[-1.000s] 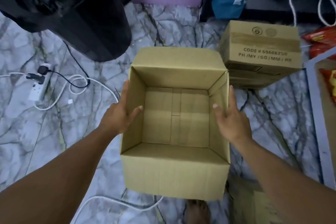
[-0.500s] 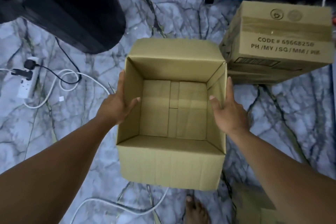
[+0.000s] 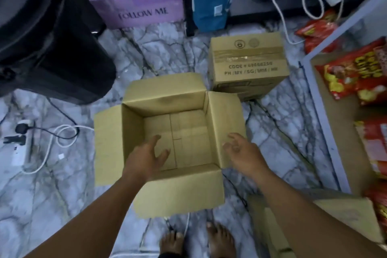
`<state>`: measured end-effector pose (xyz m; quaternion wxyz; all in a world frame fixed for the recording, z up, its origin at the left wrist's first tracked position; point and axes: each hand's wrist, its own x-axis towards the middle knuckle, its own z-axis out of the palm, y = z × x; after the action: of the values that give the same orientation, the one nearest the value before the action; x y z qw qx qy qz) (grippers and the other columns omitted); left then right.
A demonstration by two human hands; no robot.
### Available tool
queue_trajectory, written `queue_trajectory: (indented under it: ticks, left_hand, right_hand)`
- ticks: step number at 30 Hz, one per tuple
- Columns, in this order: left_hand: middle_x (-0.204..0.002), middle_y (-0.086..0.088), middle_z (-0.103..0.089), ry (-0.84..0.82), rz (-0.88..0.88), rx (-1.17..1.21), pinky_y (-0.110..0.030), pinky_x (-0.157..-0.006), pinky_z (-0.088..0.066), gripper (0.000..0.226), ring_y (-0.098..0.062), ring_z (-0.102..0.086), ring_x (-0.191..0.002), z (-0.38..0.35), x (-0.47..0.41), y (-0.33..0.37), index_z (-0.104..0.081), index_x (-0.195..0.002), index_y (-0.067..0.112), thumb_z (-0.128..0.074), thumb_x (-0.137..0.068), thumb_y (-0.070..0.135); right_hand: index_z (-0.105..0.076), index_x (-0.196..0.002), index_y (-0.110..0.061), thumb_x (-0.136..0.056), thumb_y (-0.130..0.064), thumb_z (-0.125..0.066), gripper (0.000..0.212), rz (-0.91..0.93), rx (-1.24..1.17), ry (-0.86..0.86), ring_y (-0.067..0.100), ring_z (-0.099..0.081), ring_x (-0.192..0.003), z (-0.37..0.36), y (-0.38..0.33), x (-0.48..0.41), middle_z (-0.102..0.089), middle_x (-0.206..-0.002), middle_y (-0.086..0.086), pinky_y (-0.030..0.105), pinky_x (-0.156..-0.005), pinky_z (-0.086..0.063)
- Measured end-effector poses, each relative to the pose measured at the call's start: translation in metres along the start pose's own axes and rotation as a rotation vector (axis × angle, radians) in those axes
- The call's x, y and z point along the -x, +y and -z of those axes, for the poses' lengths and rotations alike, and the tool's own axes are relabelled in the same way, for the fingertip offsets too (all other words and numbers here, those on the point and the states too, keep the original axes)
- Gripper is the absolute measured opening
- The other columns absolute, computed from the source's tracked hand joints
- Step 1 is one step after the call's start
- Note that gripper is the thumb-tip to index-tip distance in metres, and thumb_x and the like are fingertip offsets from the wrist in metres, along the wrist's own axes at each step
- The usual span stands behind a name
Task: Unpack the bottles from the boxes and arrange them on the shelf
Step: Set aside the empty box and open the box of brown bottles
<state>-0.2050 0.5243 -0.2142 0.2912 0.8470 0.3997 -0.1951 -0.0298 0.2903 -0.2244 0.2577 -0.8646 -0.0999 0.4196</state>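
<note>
- Bare feet (image 3: pixel 171 243) stand on the grey marbled floor (image 3: pixel 62 205), just behind the near flap of the open box (image 3: pixel 165 103).
- Left hand (image 3: pixel 146 157): released, fingers spread and straight, holding nothing. It hangs over the near-left part of the box mouth.
- Right hand (image 3: pixel 243 153): released, palm turned up, fingers loosely curled around nothing. It sits above the right flap.
- Open box: plain brown corrugated cardboard, resting on the floor at centre, mouth facing straight up. All four flaps are folded outward. The inside shows only bare bottom panels.
- Axis: the bottom seam runs near to far; the mouth looks close to square, so a long axis cannot be told.
- Free room: bare floor lies to the left of the box, up to a white cable (image 3: pixel 62 132) and a power strip (image 3: pixel 19 153). On the right, a strip of floor separates the box from the pale shelf (image 3: pixel 322 123), which carries red snack packets (image 3: pixel 351 77).
- Sealed box (image 3: pixel 249 69): taped shut with a printed side, standing just beyond the far-right corner of the open box, close to its flaps.
- Far edge: a black bag (image 3: pixel 52 48), a purple carton (image 3: pixel 142 12) and a blue bag (image 3: pixel 211 2).
</note>
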Motion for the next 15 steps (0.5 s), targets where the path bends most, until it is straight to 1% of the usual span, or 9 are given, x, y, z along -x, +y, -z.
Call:
queue_trajectory:
  ticks: [3,5,6,8,10,11,13,15]
  left_hand:
    - [-0.133,-0.006,-0.066,-0.063,-0.199,0.006,-0.035,-0.095,-0.052,0.057,-0.027,-0.063,-0.120,-0.014,0.010,0.045,-0.053,-0.145,0.027,-0.065,-0.094,0.050]
    - [-0.135,-0.006,-0.064,-0.108,-0.349,-0.079,-0.035,-0.096,-0.051,0.058,-0.027,-0.060,-0.123,-0.029,0.015,0.079,-0.051,-0.148,0.025,-0.062,-0.096,0.050]
    - [-0.136,-0.007,-0.062,-0.137,-0.421,-0.130,-0.037,-0.095,-0.051,0.059,-0.028,-0.059,-0.124,-0.038,0.017,0.096,-0.049,-0.149,0.024,-0.060,-0.097,0.051]
    - [-0.134,-0.009,-0.062,-0.197,-0.558,-0.206,-0.041,-0.092,-0.053,0.063,-0.031,-0.057,-0.122,-0.056,0.025,0.132,-0.048,-0.150,0.021,-0.053,-0.097,0.054]
    - [-0.130,-0.011,-0.063,-0.246,-0.687,-0.278,-0.044,-0.089,-0.054,0.068,-0.034,-0.057,-0.120,-0.076,0.036,0.167,-0.050,-0.148,0.017,-0.046,-0.093,0.057]
    - [-0.128,-0.012,-0.063,-0.262,-0.751,-0.308,-0.045,-0.088,-0.055,0.067,-0.036,-0.057,-0.119,-0.087,0.042,0.183,-0.052,-0.146,0.016,-0.046,-0.092,0.056]
    - [-0.129,-0.012,-0.063,-0.293,-0.860,-0.369,-0.047,-0.089,-0.054,0.057,-0.037,-0.055,-0.121,-0.108,0.057,0.216,-0.053,-0.144,0.016,-0.055,-0.097,0.048]
    - [-0.138,-0.010,-0.058,-0.313,-0.969,-0.457,-0.046,-0.094,-0.053,0.057,-0.033,-0.053,-0.127,-0.132,0.073,0.247,-0.045,-0.151,0.019,-0.057,-0.100,0.043]
  right_hand:
    - [-0.051,-0.146,-0.028,-0.102,-0.044,-0.055,0.047,-0.056,-0.070,0.049,0.022,-0.062,-0.119,0.011,0.029,0.038,-0.064,-0.137,0.004,0.036,-0.100,-0.050]
    - [-0.050,-0.148,-0.028,-0.103,-0.044,-0.054,0.048,-0.101,-0.088,0.119,0.022,-0.060,-0.124,0.019,0.056,0.063,-0.059,-0.144,0.001,0.033,-0.099,-0.048]
    - [-0.048,-0.149,-0.027,-0.104,-0.045,-0.053,0.048,-0.131,-0.081,0.155,0.023,-0.058,-0.126,0.021,0.073,0.076,-0.057,-0.146,0.001,0.035,-0.100,-0.049]
    - [-0.044,-0.152,-0.027,-0.106,-0.044,-0.051,0.049,-0.220,-0.056,0.210,0.028,-0.056,-0.127,0.024,0.105,0.102,-0.053,-0.149,0.003,0.045,-0.101,-0.049]
    - [-0.038,-0.155,-0.030,-0.105,-0.046,-0.050,0.054,-0.283,-0.050,0.266,0.029,-0.052,-0.132,0.025,0.138,0.129,-0.049,-0.153,0.001,0.049,-0.103,-0.047]
    - [-0.037,-0.156,-0.030,-0.105,-0.048,-0.050,0.056,-0.308,-0.055,0.292,0.029,-0.051,-0.133,0.025,0.154,0.143,-0.047,-0.154,0.001,0.048,-0.104,-0.046]
    - [-0.040,-0.155,-0.028,-0.104,-0.049,-0.050,0.056,-0.375,-0.102,0.351,0.028,-0.053,-0.130,0.029,0.183,0.167,-0.049,-0.152,0.002,0.045,-0.104,-0.046]
    - [-0.044,-0.153,-0.026,-0.103,-0.052,-0.050,0.057,-0.446,-0.149,0.413,0.027,-0.054,-0.128,0.031,0.211,0.190,-0.052,-0.149,0.003,0.041,-0.103,-0.046]
